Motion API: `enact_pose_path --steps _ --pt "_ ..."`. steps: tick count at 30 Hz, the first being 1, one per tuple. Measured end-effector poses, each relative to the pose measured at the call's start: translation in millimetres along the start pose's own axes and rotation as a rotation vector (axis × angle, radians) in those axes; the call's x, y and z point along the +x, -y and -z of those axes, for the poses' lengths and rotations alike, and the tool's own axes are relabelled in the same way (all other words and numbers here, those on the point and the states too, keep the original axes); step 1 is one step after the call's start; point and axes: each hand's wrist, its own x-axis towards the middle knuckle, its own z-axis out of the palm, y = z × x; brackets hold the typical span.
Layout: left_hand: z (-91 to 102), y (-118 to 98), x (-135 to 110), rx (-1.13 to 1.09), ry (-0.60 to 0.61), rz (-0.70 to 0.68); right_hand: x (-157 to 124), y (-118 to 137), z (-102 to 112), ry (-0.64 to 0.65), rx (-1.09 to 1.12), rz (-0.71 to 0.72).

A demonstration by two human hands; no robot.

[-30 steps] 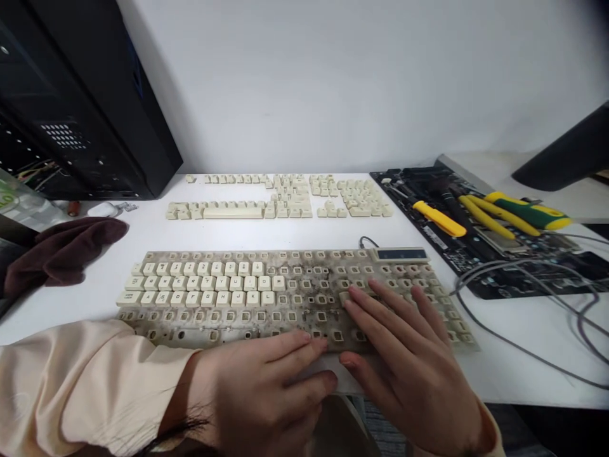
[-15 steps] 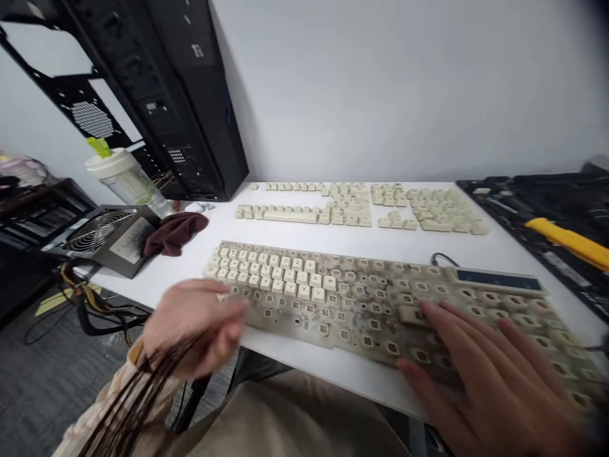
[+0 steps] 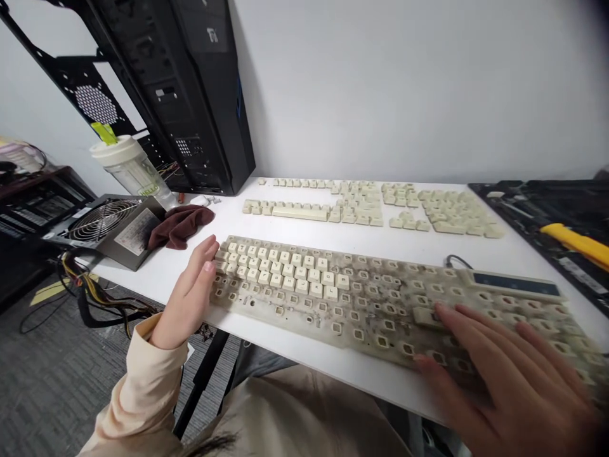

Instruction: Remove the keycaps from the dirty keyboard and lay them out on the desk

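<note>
keyboard [image 3: 361, 298] pressed by right hand [image 3: 504, 381], fingers [image 3: 457, 317] spread apart, left hand [image 3: 188, 295] held just beside it, fingers [image 3: 205, 254] together, cloth [image 3: 181, 226] lying beyond

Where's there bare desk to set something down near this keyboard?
White desk shows in a strip between the grimy beige keyboard and the rows of loose cream keycaps, and along the keyboard's front edge. The left end is crowded by a brown cloth and a metal fan-grilled power supply.
</note>
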Motion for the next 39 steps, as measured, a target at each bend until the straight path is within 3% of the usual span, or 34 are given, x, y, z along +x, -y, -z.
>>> enact_pose_path --steps 5,13,19,30,39 --pt "-2.6 11.0 -1.9 -0.137 -0.012 0.003 -8.1 -3.3 -3.7 -0.028 -0.034 -0.018" --pt "-9.6 -3.4 -9.1 -0.161 -0.043 -0.003 2.2 10.1 7.5 -0.037 -0.093 -0.035" --pt "-8.0 -5.0 -2.3 -0.008 -0.109 0.079 7.3 19.8 11.5 0.014 -0.063 -0.112" --pt "-2.3 5.6 2.4 0.287 -0.116 -0.019 3.0 10.6 6.8 -0.03 0.028 -0.07" --pt "-2.1 0.3 -0.8 0.432 -0.12 -0.042 11.0 17.6 9.1 -0.01 -0.013 -0.078"
